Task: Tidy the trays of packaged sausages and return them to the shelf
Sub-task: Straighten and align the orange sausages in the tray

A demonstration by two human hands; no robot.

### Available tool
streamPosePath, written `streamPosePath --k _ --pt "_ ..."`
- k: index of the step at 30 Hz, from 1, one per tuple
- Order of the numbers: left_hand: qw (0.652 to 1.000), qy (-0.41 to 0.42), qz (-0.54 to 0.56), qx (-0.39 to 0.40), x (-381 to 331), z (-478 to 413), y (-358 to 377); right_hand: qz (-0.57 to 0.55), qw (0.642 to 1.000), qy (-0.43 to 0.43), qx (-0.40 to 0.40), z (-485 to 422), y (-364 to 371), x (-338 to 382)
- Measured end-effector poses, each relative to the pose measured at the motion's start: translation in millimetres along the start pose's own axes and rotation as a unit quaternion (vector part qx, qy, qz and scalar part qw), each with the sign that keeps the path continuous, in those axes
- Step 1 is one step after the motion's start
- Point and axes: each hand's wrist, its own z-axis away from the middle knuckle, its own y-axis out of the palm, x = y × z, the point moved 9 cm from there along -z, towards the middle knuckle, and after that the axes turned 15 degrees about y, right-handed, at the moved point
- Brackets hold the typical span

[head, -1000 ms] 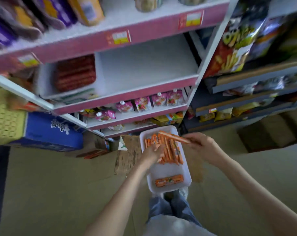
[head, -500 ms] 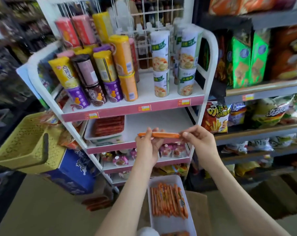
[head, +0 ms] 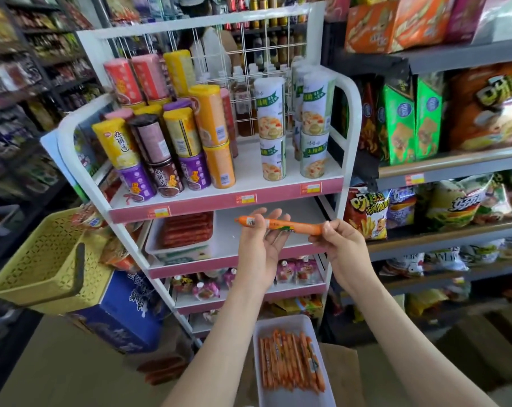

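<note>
Holding the sausage level, I pinched one end in my right hand, the other in my left hand.

**Q:** Setting shown?

**A:** A small grocery shop. White display rack with pink shelf edges bearing price tags; cans stacked in rows on its top shelf.

**Q:** Supporting evidence?

**A:** Right: grey shelving packed with snack bags and green boxes. Left: yellow shopping basket and further stocked aisles, blurred. Centre: sausages displayed in a white tray on the rack, a second tray of orange ones below, and one packaged sausage with a barcode label
</note>
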Motion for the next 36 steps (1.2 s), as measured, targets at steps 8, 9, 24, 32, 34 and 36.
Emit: streamPosePath --k 8,9,24,32,34,36 --pt "0.854 0.181 -0.444 0.201 -24.1 6.3 30.9 0.272 0.959 -0.080 0.001 16.8 16.1 34.3" --pt "0.824 0.204 -0.482 0.215 -25.3 8.0 35.2 0.295 0.949 -0.108 0.013 23.2 27.2 42.6" --pt "0.665 0.304 -0.608 0.308 -10.4 14.5 57.2 0.348 0.919 -0.185 -0.019 30.6 37.6 65.2" --pt "0.656 0.239 -0.632 0.335 3.4 14.3 51.4 0.126 0.980 -0.106 -0.113 7.0 -25.8 55.0" --pt "0.677 0.230 -0.630 0.304 -2.4 5.9 40.7 0.022 0.988 -0.077 -0.132 -0.4 -47.5 50.9" --pt "0.746 0.206 -0.576 0.262 -6.7 -1.8 32.4 -0.036 0.988 -0.052 -0.138 -7.8 -59.0 44.1"
